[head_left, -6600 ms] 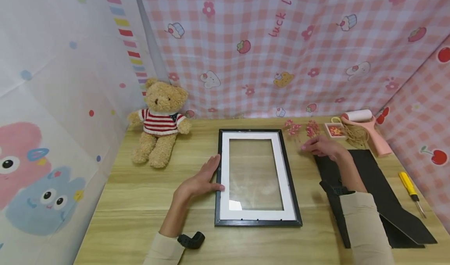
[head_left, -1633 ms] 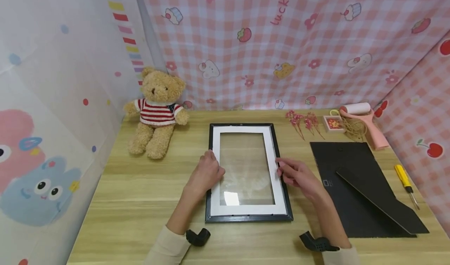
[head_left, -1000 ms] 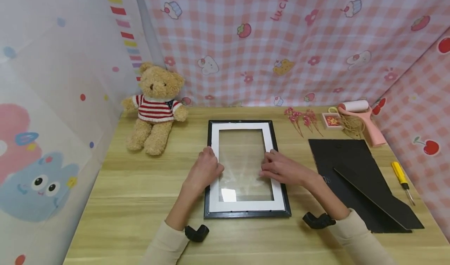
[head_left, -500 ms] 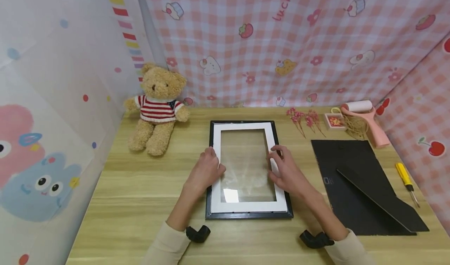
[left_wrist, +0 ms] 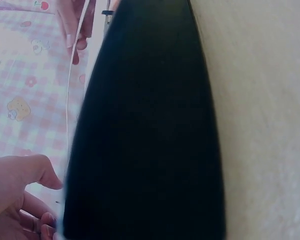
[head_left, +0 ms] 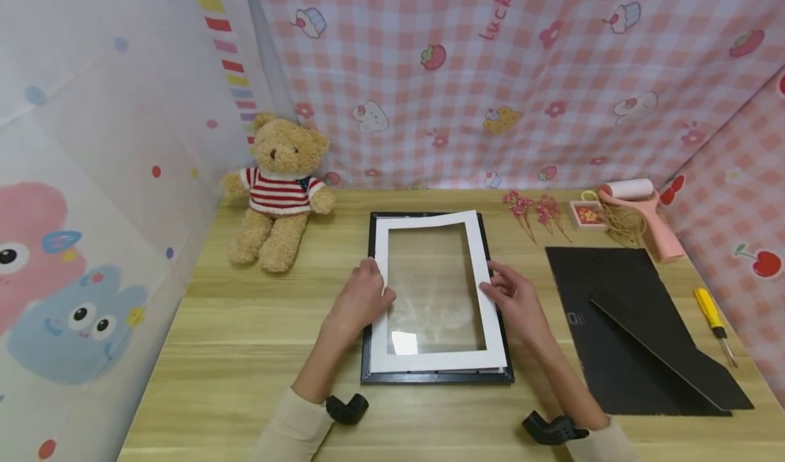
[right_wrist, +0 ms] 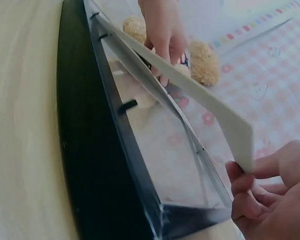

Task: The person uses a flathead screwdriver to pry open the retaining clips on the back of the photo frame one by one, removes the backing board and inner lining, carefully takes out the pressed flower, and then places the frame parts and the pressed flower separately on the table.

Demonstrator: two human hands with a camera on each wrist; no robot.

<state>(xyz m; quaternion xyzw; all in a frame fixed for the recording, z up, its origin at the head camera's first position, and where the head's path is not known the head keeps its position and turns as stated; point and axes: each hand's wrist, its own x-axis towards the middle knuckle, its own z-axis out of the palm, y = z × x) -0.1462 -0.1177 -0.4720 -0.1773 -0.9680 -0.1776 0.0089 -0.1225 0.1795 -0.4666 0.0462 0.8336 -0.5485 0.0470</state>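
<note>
My right hand [head_left: 518, 297] had its grip pinched on the right edge of the white mat board [head_left: 433, 291], thumb and fingers clamped on the card and raising that side clear of the black picture frame [head_left: 437, 376]. My left hand [head_left: 362, 298] rested on the mat's left edge, fingers curled and pressing it down; whether they closed round the card I could not tell. The frame lay flat in the middle of the tabletop [head_left: 245, 326], the mat tilted up over its glass. At ten o'clock from the frame sat a teddy bear [head_left: 277, 189]; at three o'clock lay the black backing board [head_left: 619, 312]; at one o'clock lay pink dried flowers [head_left: 532, 211].
</note>
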